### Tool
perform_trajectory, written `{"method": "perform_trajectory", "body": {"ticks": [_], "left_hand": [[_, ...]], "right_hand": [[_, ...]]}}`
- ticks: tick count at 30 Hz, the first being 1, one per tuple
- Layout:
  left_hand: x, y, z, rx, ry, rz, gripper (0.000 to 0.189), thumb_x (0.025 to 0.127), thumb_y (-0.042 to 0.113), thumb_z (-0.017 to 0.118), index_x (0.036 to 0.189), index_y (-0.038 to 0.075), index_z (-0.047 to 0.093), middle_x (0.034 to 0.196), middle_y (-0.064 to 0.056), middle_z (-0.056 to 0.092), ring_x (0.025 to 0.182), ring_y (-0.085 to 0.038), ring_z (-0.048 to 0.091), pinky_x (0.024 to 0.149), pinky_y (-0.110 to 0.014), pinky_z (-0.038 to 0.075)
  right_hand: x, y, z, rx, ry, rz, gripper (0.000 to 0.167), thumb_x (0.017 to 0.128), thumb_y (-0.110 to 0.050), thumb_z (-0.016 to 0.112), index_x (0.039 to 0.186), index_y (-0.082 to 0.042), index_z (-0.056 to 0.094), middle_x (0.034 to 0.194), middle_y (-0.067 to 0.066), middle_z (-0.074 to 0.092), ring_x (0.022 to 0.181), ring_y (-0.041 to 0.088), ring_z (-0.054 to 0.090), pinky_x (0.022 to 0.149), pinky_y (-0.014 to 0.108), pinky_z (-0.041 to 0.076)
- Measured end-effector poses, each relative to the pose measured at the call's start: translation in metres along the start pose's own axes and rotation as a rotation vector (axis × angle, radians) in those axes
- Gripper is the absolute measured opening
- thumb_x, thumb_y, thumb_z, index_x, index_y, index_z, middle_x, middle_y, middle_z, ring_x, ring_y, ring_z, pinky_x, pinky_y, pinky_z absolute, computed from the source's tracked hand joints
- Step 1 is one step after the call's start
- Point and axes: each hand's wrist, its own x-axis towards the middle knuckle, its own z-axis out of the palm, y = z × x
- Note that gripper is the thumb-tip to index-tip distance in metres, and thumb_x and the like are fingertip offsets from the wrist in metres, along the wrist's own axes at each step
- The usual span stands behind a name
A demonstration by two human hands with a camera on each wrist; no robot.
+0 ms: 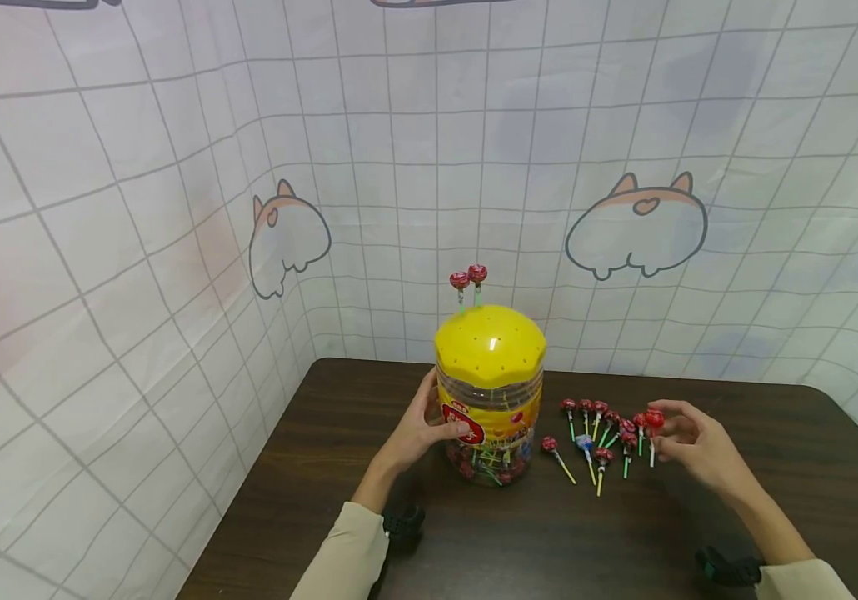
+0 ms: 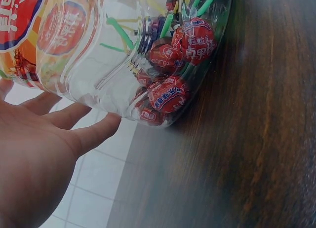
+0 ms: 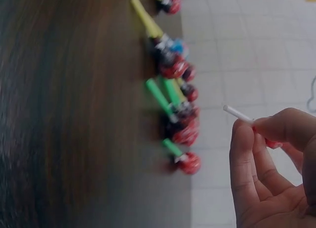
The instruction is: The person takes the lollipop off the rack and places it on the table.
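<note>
A clear plastic jar (image 1: 491, 408) with a yellow dotted lid (image 1: 491, 346) stands on the table, lollipops visible inside its lower part. Two red lollipops (image 1: 477, 273) stick up from the lid by their green sticks. My left hand (image 1: 414, 425) holds the jar's left side, thumb across the label; spread fingers (image 2: 98, 132) touch the wall in the left wrist view. Between thumb and fingertips my right hand (image 1: 702, 446) pinches a red lollipop (image 1: 654, 421) by its white stick (image 3: 238, 113). Close to that hand lie several loose lollipops (image 1: 600, 454), mostly red-wrapped.
The dark wooden table (image 1: 519, 542) ends at the back against a white gridded curtain (image 1: 429, 125) with cartoon animal prints. Another curtain face runs along the left side. A loose lollipop (image 1: 558, 460) lies just right of the jar.
</note>
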Motion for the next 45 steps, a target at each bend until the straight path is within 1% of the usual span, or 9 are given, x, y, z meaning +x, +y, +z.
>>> {"method": "perform_trajectory", "body": {"ticks": [4, 10, 15, 21, 26, 30, 33, 36, 45], "left_hand": [[0.0, 0.001, 0.001, -0.003, 0.001, -0.004, 0.093, 0.09, 0.035, 0.079, 0.16, 0.043, 0.017, 0.154, -0.009, 0.043, 0.139, -0.031, 0.048, 0.116, -0.059, 0.041], [-0.001, 0.002, 0.001, -0.002, 0.0, -0.001, 0.095, 0.089, 0.038, 0.079, 0.161, 0.044, 0.016, 0.155, -0.01, 0.043, 0.139, -0.032, 0.048, 0.115, -0.06, 0.041], [0.0, 0.001, 0.0, 0.002, -0.001, 0.003, 0.095, 0.089, 0.04, 0.079, 0.16, 0.044, 0.017, 0.155, -0.01, 0.043, 0.139, -0.033, 0.048, 0.115, -0.061, 0.04], [0.0, 0.001, 0.001, 0.0, -0.002, 0.008, 0.095, 0.089, 0.04, 0.079, 0.16, 0.044, 0.017, 0.154, -0.01, 0.043, 0.138, -0.033, 0.048, 0.115, -0.06, 0.041], [0.001, 0.001, 0.0, -0.002, -0.006, 0.005, 0.094, 0.09, 0.038, 0.079, 0.16, 0.043, 0.017, 0.154, -0.01, 0.044, 0.138, -0.032, 0.048, 0.114, -0.059, 0.043], [0.001, 0.0, -0.001, -0.004, -0.009, 0.01, 0.094, 0.09, 0.037, 0.078, 0.161, 0.042, 0.016, 0.153, -0.012, 0.044, 0.137, -0.033, 0.05, 0.113, -0.058, 0.044], [0.001, 0.0, -0.001, -0.006, -0.008, 0.011, 0.095, 0.09, 0.037, 0.079, 0.161, 0.043, 0.016, 0.153, -0.011, 0.045, 0.136, -0.032, 0.05, 0.113, -0.057, 0.045], [0.002, -0.001, -0.001, -0.005, -0.006, 0.009, 0.095, 0.09, 0.037, 0.079, 0.161, 0.043, 0.016, 0.152, -0.01, 0.045, 0.136, -0.03, 0.051, 0.113, -0.057, 0.045], [0.001, -0.001, -0.001, -0.011, -0.02, 0.018, 0.094, 0.09, 0.036, 0.078, 0.161, 0.04, 0.017, 0.152, -0.012, 0.046, 0.134, -0.028, 0.052, 0.114, -0.058, 0.043]], "right_hand": [[0.002, 0.013, -0.002, -0.012, -0.022, 0.057, 0.049, 0.097, -0.001, 0.066, 0.142, 0.005, 0.047, 0.097, 0.015, 0.07, 0.078, 0.01, 0.07, 0.067, 0.033, 0.062], [0.009, 0.033, -0.002, -0.039, -0.046, 0.122, 0.052, 0.097, 0.003, 0.063, 0.145, 0.007, 0.044, 0.101, 0.023, 0.068, 0.079, 0.011, 0.069, 0.068, 0.03, 0.062], [0.014, 0.046, -0.005, -0.006, -0.075, 0.184, 0.053, 0.097, 0.006, 0.061, 0.145, 0.009, 0.041, 0.102, 0.025, 0.067, 0.08, 0.012, 0.069, 0.07, 0.03, 0.062], [0.022, 0.054, -0.009, 0.021, -0.085, 0.228, 0.055, 0.096, 0.007, 0.061, 0.146, 0.011, 0.039, 0.1, 0.022, 0.067, 0.08, 0.011, 0.069, 0.07, 0.031, 0.062], [0.025, 0.055, -0.011, -0.056, -0.093, 0.238, 0.056, 0.097, -0.001, 0.066, 0.146, 0.008, 0.041, 0.103, 0.022, 0.068, 0.081, 0.012, 0.068, 0.069, 0.029, 0.06], [0.028, 0.055, -0.012, -0.153, -0.101, 0.234, 0.055, 0.097, -0.006, 0.068, 0.145, 0.006, 0.044, 0.105, 0.022, 0.07, 0.081, 0.014, 0.063, 0.066, 0.028, 0.054], [0.029, 0.055, -0.013, -0.204, -0.107, 0.226, 0.054, 0.097, -0.007, 0.069, 0.144, 0.006, 0.046, 0.104, 0.02, 0.071, 0.084, 0.016, 0.062, 0.068, 0.029, 0.05], [0.03, 0.056, -0.013, -0.228, -0.106, 0.219, 0.052, 0.096, -0.008, 0.07, 0.142, 0.006, 0.049, 0.102, 0.019, 0.071, 0.088, 0.018, 0.062, 0.073, 0.03, 0.049], [0.032, 0.062, -0.013, -0.246, -0.089, 0.224, 0.047, 0.094, -0.007, 0.072, 0.135, 0.007, 0.054, 0.102, 0.018, 0.065, 0.086, 0.019, 0.057, 0.071, 0.03, 0.045]]}}
